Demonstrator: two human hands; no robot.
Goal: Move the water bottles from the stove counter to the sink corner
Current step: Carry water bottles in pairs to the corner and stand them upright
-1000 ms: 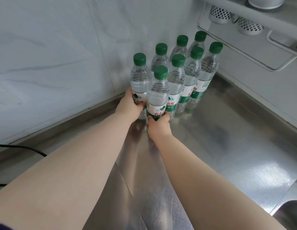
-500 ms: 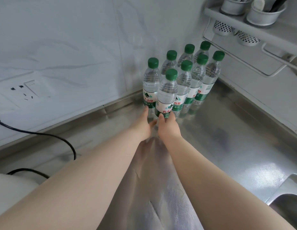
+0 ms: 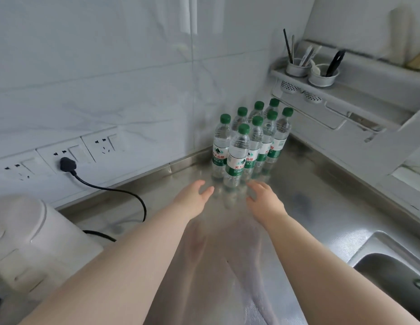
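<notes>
Green-capped bottles [image 3: 251, 146]: eight, clear plastic, upright, packed in two rows in the back corner of the counter, against the wall.
Left hand [image 3: 194, 195]: released, fingers loosely spread, holds nothing; just short of the front bottles, not touching.
Right hand [image 3: 265, 198]: released, fingers relaxed and slightly bent, holds nothing; near the front bottle's base, not touching.
Hands: apart from each other, one on each side of the front bottle's reflection.
Counter [image 3: 321, 195]: steel, shiny, mirrors the bottles.
Sink [image 3: 391, 268]: lower right, well apart from the bottles.
Rack [image 3: 359, 95]: on the right wall above the bottles, two metal cups [image 3: 298, 69] with utensils.
Sockets [image 3: 70, 152]: on the left wall; black plug [image 3: 67, 164] in one, cord [image 3: 134, 198] trailing over the counter.
White appliance [image 3: 28, 242]: lower left.
Change: a second ago both hands gripped the two front bottles low down; half a second ago fingertips only touched them; now both have pulled back and let go. Bottles stand as before.
</notes>
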